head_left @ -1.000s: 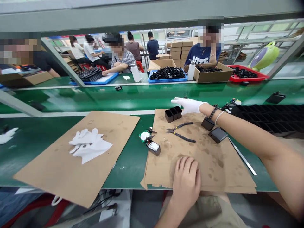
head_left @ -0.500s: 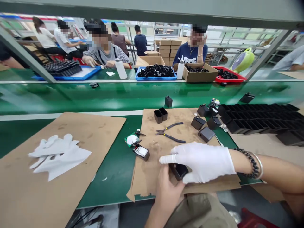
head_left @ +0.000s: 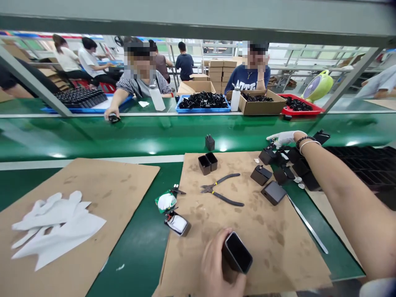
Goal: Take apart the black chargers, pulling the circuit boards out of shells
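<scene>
My bare left hand (head_left: 216, 268) grips an open black plastic casing (head_left: 236, 252) low over the brown cardboard mat (head_left: 247, 231). My right hand (head_left: 284, 137), in a white glove, reaches far out to the right and rests on a cluster of black casings (head_left: 272, 159) at the mat's far edge; whether it holds one is hidden. Between my hands lie black pliers (head_left: 220, 190). Two empty black casings (head_left: 208, 162) stand side by side at the mat's far side, and a single black part (head_left: 209, 142) stands on the green belt (head_left: 123, 136).
A small circuit board (head_left: 165, 201) and a half-assembled unit (head_left: 177, 224) lie left of the mat. White gloves (head_left: 52, 225) lie on a second cardboard sheet (head_left: 77, 198). A black tray (head_left: 365, 165) sits at right. People work across the belt, one hand (head_left: 111, 113) on it.
My gloved right hand left the casing in my left hand and stretched out to the black casings at the far right. My left hand now holds that casing alone.
</scene>
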`<state>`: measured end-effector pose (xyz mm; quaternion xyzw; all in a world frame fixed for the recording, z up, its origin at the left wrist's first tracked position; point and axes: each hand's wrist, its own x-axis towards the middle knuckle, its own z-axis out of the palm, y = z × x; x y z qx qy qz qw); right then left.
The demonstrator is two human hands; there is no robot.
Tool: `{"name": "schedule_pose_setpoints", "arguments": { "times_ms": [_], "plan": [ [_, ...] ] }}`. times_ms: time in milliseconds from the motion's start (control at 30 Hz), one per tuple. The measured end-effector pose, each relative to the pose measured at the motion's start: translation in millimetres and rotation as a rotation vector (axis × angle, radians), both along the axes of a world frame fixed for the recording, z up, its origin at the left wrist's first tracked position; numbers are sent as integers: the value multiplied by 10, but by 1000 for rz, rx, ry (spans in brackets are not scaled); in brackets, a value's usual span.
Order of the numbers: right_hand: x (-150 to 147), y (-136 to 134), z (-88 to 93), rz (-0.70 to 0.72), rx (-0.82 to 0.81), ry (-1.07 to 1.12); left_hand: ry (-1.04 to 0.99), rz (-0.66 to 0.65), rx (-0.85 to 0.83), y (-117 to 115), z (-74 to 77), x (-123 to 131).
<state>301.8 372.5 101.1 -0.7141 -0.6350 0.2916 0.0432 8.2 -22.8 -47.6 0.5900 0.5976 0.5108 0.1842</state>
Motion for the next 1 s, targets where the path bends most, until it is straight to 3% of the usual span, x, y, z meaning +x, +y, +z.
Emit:
{"name": "schedule_pose_setpoints", "arguments": {
  "times_ms": [67,133,200,267,367,467,533,567,667,700,767,867,933,1000],
  "plan": [
    [31,52,-148,-11,-20,10,24,37,31,19,-8,26],
    [26,87,-183,-20,10,46,38,49,53,39,-3,35],
    [13,67,-75,-19,80,125,44,40,68,54,6,29],
    [-4,-57,156,3,181,244,50,27,73,58,15,18],
    [-86,-534,581,90,265,417,60,12,28,44,24,0],
    [-314,-1357,798,219,118,460,55,-4,-34,26,30,-31],
    [-541,-1988,706,402,-107,290,57,-23,-41,23,33,-67],
    [-661,-2287,590,417,-110,143,65,-38,-35,25,35,-87],
    [-960,-2982,104,418,111,-359,88,-92,-29,41,49,-138],
    [-1023,-3129,-45,397,109,-400,85,-99,-34,47,58,-150],
    [-1080,-3308,-237,349,124,-449,79,-101,-50,53,82,-171],
    [-998,-3372,-238,369,205,-435,127,-139,-61,48,132,-206],
    [-874,-3329,-159,544,234,-370,157,-170,-65,40,166,-229],
    [-759,-3246,-123,771,152,-282,168,-186,-71,32,193,-241]
  ]
}}
